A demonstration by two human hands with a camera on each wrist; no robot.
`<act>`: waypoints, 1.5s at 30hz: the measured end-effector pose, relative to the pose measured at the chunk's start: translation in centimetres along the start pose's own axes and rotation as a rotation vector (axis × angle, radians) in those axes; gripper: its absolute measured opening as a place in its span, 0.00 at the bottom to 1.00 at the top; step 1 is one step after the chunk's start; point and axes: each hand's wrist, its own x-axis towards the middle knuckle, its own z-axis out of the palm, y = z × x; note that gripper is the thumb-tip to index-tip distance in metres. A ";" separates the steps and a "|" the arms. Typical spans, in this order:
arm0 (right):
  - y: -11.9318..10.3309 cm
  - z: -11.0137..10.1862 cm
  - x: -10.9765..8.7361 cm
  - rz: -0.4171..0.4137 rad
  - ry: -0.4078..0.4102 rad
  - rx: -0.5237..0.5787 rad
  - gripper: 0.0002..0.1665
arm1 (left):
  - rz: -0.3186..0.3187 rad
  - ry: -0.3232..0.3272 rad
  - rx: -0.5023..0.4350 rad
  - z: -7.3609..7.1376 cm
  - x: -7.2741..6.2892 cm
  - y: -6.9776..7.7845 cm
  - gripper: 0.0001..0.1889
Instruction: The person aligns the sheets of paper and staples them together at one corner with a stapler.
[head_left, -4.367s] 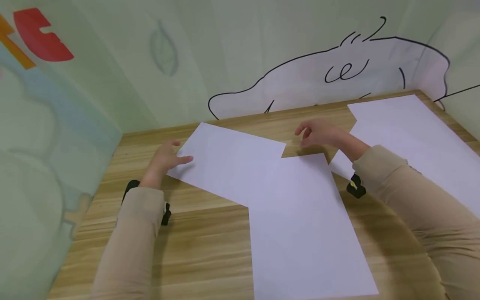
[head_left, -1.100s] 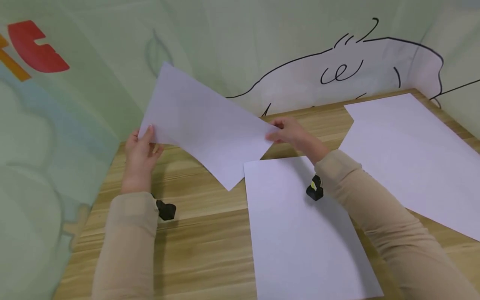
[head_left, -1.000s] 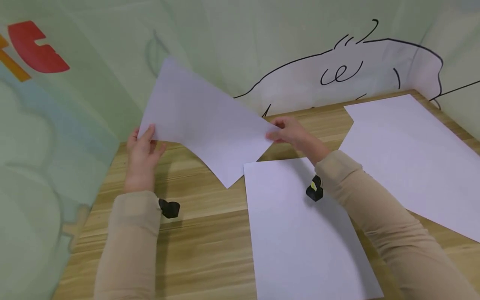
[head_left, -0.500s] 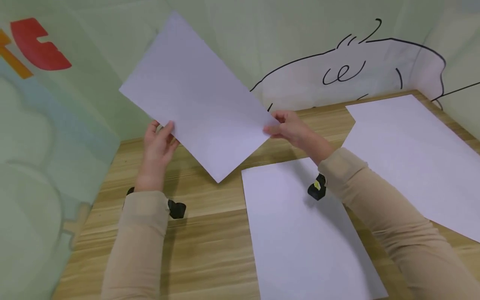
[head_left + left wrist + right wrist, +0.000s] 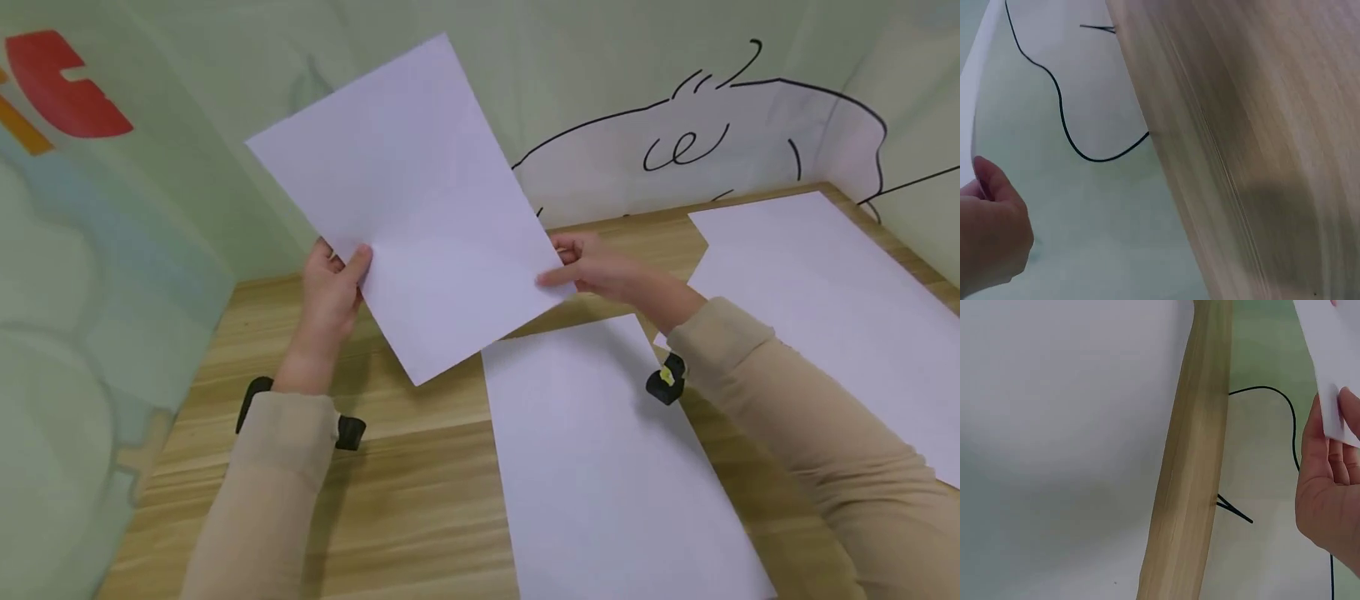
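Note:
A white sheet of paper (image 5: 420, 183) is held up, tilted, above the back of the table in the head view. My left hand (image 5: 330, 292) pinches its left edge, thumb on the front face and fingers behind. At the lower right corner my right hand (image 5: 600, 267) pinches the sheet the same way. In the left wrist view the left hand (image 5: 994, 231) grips the paper's edge (image 5: 969, 112) at the far left. The right wrist view has the right hand (image 5: 1332, 481) holding the paper corner (image 5: 1332, 375), thumb in front, fingers behind.
A second white sheet (image 5: 600, 450) lies on the wooden table (image 5: 405, 492) in front. More white paper (image 5: 825, 308), its outline notched like overlapping sheets, lies at the right. Behind the table hangs a printed backdrop (image 5: 600, 100) with black line drawing and red lettering.
Both hands have taken the left sheet off the table and raised it. Over the last second it has turned clockwise and flattened, as the left hand moved right along its edge.

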 end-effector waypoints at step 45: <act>4.2 -6.5 -5.8 0.234 0.052 -0.487 0.22 | -0.477 -0.439 0.407 4.5 -12.6 -9.1 0.29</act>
